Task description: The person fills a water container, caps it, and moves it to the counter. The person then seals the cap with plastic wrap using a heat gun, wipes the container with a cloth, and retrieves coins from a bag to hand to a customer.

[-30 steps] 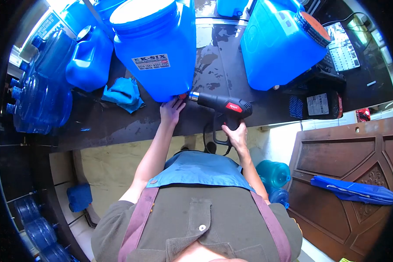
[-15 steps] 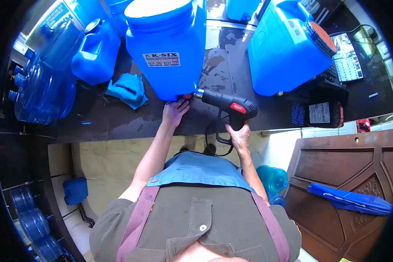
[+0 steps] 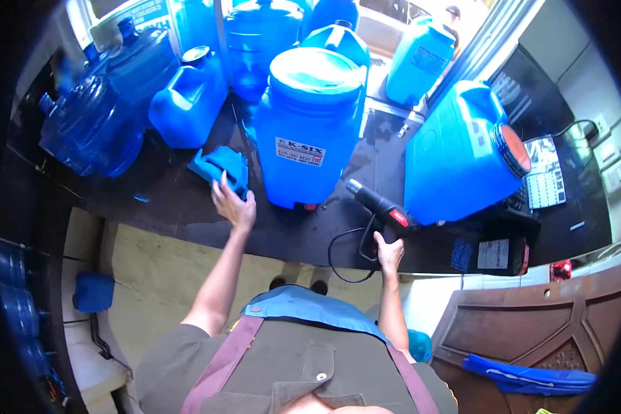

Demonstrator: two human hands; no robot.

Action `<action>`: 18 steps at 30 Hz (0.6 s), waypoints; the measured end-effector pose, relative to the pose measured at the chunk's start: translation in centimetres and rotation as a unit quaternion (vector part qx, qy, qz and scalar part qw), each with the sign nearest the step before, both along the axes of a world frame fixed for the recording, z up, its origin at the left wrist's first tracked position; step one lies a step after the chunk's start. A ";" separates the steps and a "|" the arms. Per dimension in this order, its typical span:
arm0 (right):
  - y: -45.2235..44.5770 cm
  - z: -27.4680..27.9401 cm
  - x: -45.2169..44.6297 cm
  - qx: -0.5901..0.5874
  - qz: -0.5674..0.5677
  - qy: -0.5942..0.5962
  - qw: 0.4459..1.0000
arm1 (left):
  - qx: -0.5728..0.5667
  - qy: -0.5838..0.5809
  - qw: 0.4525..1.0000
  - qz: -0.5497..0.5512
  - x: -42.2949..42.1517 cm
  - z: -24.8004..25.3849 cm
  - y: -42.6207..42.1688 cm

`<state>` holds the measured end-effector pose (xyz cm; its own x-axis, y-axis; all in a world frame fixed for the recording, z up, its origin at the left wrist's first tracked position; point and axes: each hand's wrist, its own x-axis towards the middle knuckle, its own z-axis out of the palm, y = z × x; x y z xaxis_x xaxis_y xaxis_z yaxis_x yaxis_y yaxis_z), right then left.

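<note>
A blue cloth (image 3: 222, 168) lies crumpled on the dark counter. My left hand (image 3: 233, 202) is at its near edge, fingers stretched out and apart over the fabric. In my right hand (image 3: 390, 253) is a black heat gun (image 3: 377, 203) with a red label, held by its handle. Its metal nozzle points up and left, apart from the tall blue container (image 3: 307, 183) with the K-SIX label. That container stands upright between the cloth and the heat gun, with a small red part at its bottom front. The heat gun's cord loops down beside the handle.
On the right, a blue jug with an orange cap (image 3: 455, 159) leans on the counter. A smaller blue jug (image 3: 186, 103) and clear water bottles (image 3: 93, 131) stand at left. More containers line the back. A carved wooden panel (image 3: 531, 324) is at lower right.
My left hand has left the container's base and moved left to the cloth. The heat gun's nozzle has drawn away from the container's base. The camera view has tilted upward.
</note>
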<state>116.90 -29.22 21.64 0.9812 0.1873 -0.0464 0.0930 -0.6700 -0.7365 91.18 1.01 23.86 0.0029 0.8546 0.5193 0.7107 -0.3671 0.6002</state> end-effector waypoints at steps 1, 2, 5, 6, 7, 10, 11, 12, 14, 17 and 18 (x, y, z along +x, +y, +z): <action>0.7 -0.1 0.8 -0.022 -0.005 -0.009 1.000 | -0.114 0.118 0.985 0.046 0.5 1.2 0.6; 1.3 -0.2 1.4 -0.045 -0.010 -0.018 0.999 | -0.153 0.142 0.978 0.012 0.2 -1.0 3.1; 2.2 -1.5 2.1 -0.026 0.013 0.034 0.999 | -0.063 0.140 0.982 -0.108 -1.9 -5.7 7.9; 2.6 -0.3 1.6 -0.033 0.023 0.051 0.998 | -0.112 0.056 0.988 -0.085 -2.2 -2.6 7.2; 2.1 1.0 0.8 -0.057 0.069 0.001 0.996 | -0.082 -0.012 0.992 -0.093 -3.5 -1.8 7.3; 1.4 6.5 -2.5 -0.256 0.136 -0.143 0.946 | -0.062 -0.143 0.972 -0.177 -5.3 7.3 1.3; 2.3 8.9 -3.5 -0.089 0.230 -0.001 0.969 | -0.088 -0.164 0.954 -0.233 -5.3 10.6 -2.3; 3.0 11.2 -4.9 0.082 0.314 0.141 0.935 | -0.110 -0.154 0.933 -0.308 -5.1 13.1 -5.5; 4.3 14.9 -10.8 0.413 0.395 0.428 0.700 | -0.091 -0.086 0.870 -0.476 -3.8 17.3 -10.5; 5.9 16.4 -13.9 0.428 0.298 0.396 0.756 | 0.000 0.029 0.798 -0.602 -1.2 20.8 -12.1; 5.7 15.9 -12.2 0.383 0.314 0.351 0.795 | 0.059 0.076 0.799 -0.593 -0.9 22.6 -11.4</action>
<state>104.69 -23.48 37.53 0.4665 0.8665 -0.1777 -0.3814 0.0158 -0.9243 90.30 -10.34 46.46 0.8455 0.1486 0.5128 -0.1177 -0.8850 0.4505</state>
